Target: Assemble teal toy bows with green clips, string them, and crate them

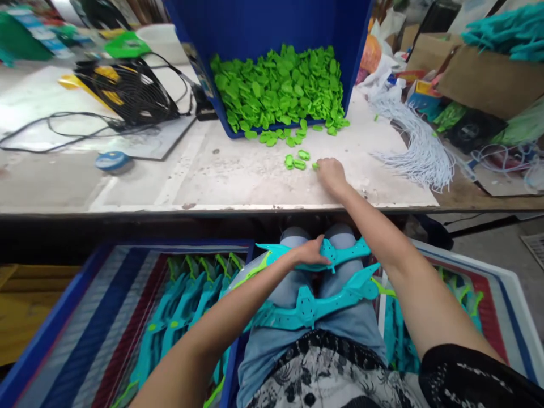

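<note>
My right hand (332, 174) is over the bench, its fingers pinched on a small lime-green plastic piece (315, 166). Just left of it lie several similar green pieces (299, 164). Over my lap, my left hand (312, 253) grips a long teal plastic frame part (351, 253) near its round middle. A second teal frame part (306, 306) with lime-green end pieces rests across my thighs, nearer my body. Behind the loose pieces, a blue bin (268, 17) lies tipped toward me, with a heap of green pieces (276, 88) spilling from its mouth.
A blue-rimmed crate (38, 354) on the left and a white-rimmed crate (516, 306) on the right hold teal parts. On the bench stand a black fan (127, 90) with cables, a blue round lid (114, 162), a bundle of white cords (419, 147) and a cardboard box (488, 79).
</note>
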Motion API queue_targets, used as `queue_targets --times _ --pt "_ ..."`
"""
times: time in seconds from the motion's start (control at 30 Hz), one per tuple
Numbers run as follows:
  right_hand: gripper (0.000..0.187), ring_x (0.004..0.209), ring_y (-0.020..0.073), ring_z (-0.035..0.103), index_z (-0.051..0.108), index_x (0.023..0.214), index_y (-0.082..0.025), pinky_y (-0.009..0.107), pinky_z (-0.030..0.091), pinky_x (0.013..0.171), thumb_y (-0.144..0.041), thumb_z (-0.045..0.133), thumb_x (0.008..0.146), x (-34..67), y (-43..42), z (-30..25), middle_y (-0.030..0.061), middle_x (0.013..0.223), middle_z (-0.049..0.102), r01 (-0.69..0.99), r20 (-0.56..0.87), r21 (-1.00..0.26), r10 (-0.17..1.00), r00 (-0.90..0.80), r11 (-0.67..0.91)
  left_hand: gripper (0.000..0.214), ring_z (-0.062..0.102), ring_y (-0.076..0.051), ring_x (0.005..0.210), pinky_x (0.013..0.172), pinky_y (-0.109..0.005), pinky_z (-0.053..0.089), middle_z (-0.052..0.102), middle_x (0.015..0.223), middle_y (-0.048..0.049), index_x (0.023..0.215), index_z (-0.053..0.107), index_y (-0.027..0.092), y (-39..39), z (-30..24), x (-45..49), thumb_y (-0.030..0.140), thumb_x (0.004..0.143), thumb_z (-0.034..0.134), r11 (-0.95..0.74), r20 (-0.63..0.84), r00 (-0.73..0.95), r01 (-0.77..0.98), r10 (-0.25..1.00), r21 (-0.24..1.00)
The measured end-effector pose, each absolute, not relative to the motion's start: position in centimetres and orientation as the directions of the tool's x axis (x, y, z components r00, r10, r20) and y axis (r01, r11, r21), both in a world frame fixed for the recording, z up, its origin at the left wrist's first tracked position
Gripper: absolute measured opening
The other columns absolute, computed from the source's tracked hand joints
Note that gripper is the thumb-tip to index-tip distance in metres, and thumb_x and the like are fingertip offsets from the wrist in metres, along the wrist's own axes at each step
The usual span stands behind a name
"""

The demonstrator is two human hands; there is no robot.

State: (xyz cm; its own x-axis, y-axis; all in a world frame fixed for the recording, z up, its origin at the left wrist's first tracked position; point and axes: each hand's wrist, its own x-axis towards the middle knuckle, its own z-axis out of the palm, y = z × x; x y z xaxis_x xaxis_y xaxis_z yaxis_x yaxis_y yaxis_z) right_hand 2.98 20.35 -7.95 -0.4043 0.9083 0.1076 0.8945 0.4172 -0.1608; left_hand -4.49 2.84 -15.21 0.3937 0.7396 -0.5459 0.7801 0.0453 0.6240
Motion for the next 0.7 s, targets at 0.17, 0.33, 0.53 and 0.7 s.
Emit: queue_targets --times 0.17,0.33,0.53,0.7 --pt "0.021 0.077 0.0191 0.069 0.065 0.102 -0.018 0.028 0.05 0.074 -0.03 0.056 0.087 9.8 11.3 -9.8 0.0035 0.08 0.072 0.703 0.105 -0.655 0.954 -0.28 0.278 0.059 0.065 -0.022 0.101 0.077 -0.025 0.051 0.069 0.113 -0.0064 0.126 0.055 0.017 3.6 -17.3 -4.9 0.029 0.071 0.068 0.299 -0.526 0.366 0.522 0.768 0.799" --pt "0.016 0.043 0.0121 0.058 0.058 0.086 -0.019 0.021 0.045 0.047 -0.033 0.06 0.079 12.5 1.5 -14.9 -0.0027 0.057 0.065 0.417 -0.294 -0.885 0.943 -0.155 -0.208 0.032 0.06 -0.016 0.077 0.065 -0.022 0.046 0.068 0.084 -0.002 0.101 0.065 0.015 3.7 -17.9 -5.5 0.036 0.077 0.062 0.409 -0.501 0.327 0.312 0.801 0.858" --pt "0.013 0.034 0.009 0.052 0.054 0.085 -0.018 0.017 0.039 0.038 -0.029 0.059 0.078 10.3 -0.1 -17.5 -0.0062 0.05 0.061 0.257 -0.412 -0.883 0.911 -0.022 -0.393 0.034 0.054 -0.014 0.067 0.061 -0.023 0.042 0.063 0.073 -0.0016 0.086 0.066 0.015 4.1 -17.2 -5.4 0.048 0.084 0.056 0.609 -0.639 0.196 0.195 0.744 0.769" --pt "0.017 0.031 0.0078 0.05 0.054 0.098 -0.016 0.014 0.032 0.032 -0.018 0.058 0.082 9.2 0.5 -16.4 -0.0074 0.046 0.059 0.253 -0.554 -0.813 0.83 -0.061 -0.524 0.037 0.051 -0.012 0.061 0.061 -0.024 0.042 0.059 0.065 0.0001 0.08 0.065 0.015 4.0 -17.1 -5.6 0.051 0.084 0.057 0.629 -0.649 0.206 0.163 0.732 0.761"
